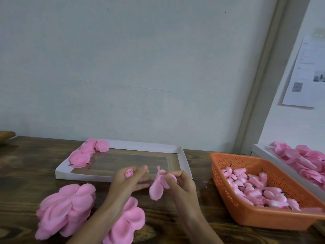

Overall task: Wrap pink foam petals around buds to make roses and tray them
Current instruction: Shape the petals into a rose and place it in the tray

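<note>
Fingers of the left hand (129, 178) curl around a bud (129, 173); the right hand (179, 183) pinches a pink petal piece (157, 188).

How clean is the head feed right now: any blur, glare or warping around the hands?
Head view: soft, even light with no glare. The left hand shows slight motion blur at its lower fingers. The bud it holds and the petal pinched by the right hand are readable. The wide-angle lens tilts the wall trim. The wall notice is illegible.
</note>
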The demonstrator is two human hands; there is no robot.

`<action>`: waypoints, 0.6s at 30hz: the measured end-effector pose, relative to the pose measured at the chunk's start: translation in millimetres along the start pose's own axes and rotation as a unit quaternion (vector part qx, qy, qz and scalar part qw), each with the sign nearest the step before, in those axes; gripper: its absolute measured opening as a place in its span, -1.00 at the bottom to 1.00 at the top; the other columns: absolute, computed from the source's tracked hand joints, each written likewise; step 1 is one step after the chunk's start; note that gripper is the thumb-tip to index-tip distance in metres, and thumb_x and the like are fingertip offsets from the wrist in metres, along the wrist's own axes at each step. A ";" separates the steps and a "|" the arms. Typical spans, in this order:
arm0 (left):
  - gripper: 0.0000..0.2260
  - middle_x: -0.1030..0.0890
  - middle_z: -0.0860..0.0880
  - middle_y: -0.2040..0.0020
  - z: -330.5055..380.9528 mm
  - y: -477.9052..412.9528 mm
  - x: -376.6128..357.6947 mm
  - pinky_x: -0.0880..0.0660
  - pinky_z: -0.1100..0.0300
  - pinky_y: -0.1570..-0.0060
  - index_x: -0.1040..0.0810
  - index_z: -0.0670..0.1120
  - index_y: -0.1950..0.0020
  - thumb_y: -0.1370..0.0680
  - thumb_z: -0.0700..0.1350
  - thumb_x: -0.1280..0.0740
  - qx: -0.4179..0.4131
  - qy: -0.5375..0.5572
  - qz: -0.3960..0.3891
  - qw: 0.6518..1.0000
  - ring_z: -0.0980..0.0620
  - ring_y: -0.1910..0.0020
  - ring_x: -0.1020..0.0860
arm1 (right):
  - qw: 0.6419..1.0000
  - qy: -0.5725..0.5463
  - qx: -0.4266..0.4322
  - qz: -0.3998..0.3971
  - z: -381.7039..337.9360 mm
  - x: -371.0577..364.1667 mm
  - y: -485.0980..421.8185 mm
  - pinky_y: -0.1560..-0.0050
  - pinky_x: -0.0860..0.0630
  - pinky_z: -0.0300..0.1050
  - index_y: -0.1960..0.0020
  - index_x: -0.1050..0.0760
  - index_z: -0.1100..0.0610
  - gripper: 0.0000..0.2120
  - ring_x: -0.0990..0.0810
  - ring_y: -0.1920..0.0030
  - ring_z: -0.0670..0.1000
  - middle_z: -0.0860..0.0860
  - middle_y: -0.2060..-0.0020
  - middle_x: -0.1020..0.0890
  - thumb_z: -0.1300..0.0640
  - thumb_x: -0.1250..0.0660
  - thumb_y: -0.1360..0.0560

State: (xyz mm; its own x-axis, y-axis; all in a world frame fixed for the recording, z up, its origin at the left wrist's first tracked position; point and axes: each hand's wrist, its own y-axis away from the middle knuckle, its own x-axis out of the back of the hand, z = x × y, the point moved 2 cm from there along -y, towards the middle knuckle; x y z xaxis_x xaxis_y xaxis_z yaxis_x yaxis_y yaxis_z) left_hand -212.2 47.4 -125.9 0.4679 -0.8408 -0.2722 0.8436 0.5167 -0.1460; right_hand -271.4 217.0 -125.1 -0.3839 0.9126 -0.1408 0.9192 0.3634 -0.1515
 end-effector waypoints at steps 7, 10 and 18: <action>-0.56 -0.58 -0.05 0.47 -1.0 3.4 -1.9 -0.54 0.26 0.36 -0.56 -0.02 0.55 -0.53 -0.21 -0.50 -0.007 -0.090 -0.028 0.996 0.04 0.40 -0.63 | 0.997 0.023 0.058 -0.046 -3.1 -2.4 0.4 0.06 -0.59 -0.21 0.17 -0.69 0.11 -0.85 -0.70 0.02 0.05 0.08 0.10 -0.76 0.24 -0.43 -0.55; -0.49 -0.50 -0.03 0.52 -3.3 0.4 1.9 -0.48 0.27 0.44 -0.42 -0.01 0.58 -0.50 -0.30 -0.51 0.001 -0.078 -0.028 0.997 0.06 0.49 -0.55 | 0.997 0.007 0.060 -0.053 -0.5 -3.2 -1.4 0.04 -0.62 -0.18 0.18 -0.70 0.12 -0.91 -0.72 -0.03 0.12 0.12 0.09 -0.75 0.14 -0.42 -0.45; -0.63 -0.70 -0.35 0.15 6.1 4.3 4.1 -0.68 -0.20 -0.01 -0.37 -0.36 0.35 -0.42 -0.38 -0.56 -0.028 -0.090 0.009 0.996 -0.33 0.08 -0.72 | 0.994 -0.058 -0.066 -0.058 8.4 -1.6 -3.3 -0.25 -0.63 0.13 -0.26 -0.61 0.00 -0.43 -0.74 -0.16 0.06 0.01 -0.18 -0.73 -0.05 -0.67 -0.30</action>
State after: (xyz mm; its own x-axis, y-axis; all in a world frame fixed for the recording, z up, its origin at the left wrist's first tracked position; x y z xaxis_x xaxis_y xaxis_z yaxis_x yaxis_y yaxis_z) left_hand -205.1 45.2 -121.8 0.5270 -0.8437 -0.1016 0.8208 0.5364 -0.1966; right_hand -274.6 212.8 -132.6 -0.4881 0.8384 -0.2424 0.8688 0.4932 -0.0436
